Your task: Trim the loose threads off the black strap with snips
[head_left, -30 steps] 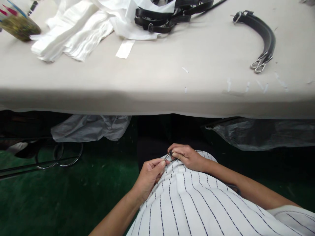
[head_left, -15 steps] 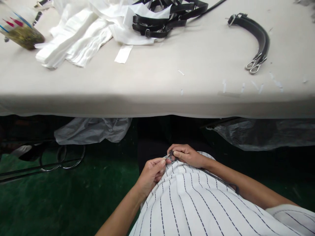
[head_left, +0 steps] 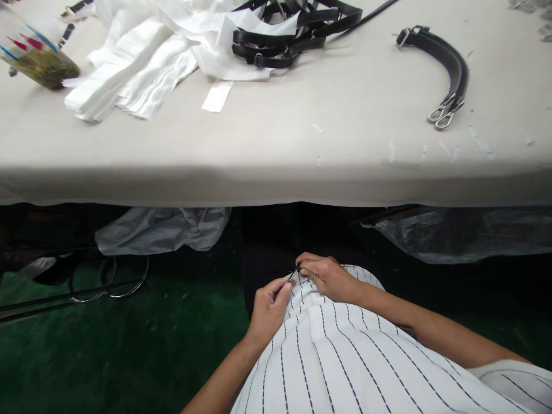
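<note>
One small metal tool [head_left: 294,274], thin and silvery, sits pinched between the two hands, low in the view, just in front of the person's striped shirt [head_left: 345,356] and below the near edge of the desk [head_left: 276,144]. What kind of tool it is cannot be told; it is too small. The left hand [head_left: 269,305] has its fingers curled in, thumb and forefinger grasping the lower end of the tool, the wrist bent upward from a forearm that rises from the bottom of the view. The right hand [head_left: 328,277] lies palm down against the shirt, its fingers clenched on the tool's upper tip, the forearm running off to the lower right. The two hands touch at the fingertips.

On the desk lies one curved black strap [head_left: 448,57] with two metal clasps at its near end, well apart from one tangled pile of black straps [head_left: 293,29] at the far edge; how many are in it cannot be counted. Beside that pile is a heap of white fabric pieces [head_left: 138,63], with one small white strip [head_left: 217,96] lying loose. At the far left lies one patterned container [head_left: 37,57] on its side. Under the desk hang two grey plastic sheets [head_left: 159,230], one left, one right, above a green floor [head_left: 107,356].
</note>
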Motion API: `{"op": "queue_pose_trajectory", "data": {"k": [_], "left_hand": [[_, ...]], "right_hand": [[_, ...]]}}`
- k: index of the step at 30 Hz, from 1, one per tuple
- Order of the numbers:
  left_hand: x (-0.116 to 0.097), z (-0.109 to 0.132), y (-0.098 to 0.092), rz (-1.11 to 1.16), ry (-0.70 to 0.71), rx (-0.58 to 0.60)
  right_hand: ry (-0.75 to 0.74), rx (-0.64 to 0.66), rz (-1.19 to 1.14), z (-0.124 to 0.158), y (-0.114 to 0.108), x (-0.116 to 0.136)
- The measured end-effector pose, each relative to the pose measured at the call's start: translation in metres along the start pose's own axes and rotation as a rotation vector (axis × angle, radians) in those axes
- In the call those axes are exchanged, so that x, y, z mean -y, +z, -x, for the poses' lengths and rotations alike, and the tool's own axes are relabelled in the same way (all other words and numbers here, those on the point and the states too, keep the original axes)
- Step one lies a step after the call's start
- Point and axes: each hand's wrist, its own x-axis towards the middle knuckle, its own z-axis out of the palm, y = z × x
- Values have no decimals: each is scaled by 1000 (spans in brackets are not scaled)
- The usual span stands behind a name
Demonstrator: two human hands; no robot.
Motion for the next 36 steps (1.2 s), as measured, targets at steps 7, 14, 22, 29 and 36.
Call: {"op": "queue_pose_trajectory", "data": {"k": [7, 14, 22, 29, 36], "left_hand": [[-5, 12, -10, 137, -94, 41], [-5, -9, -2, 11, 86, -75], [-8, -28, 6, -130, 123, 42], [-15, -29, 0, -384, 228, 154], [-23, -28, -10, -617, 264, 339]], "right_hand": [[140, 25, 162, 2, 0, -15], [109, 69, -276, -5, -9, -13], [130, 73, -348, -3, -16, 3], [141, 99, -26, 1, -8, 7], [-9, 271, 87, -4, -10, 9]]}}
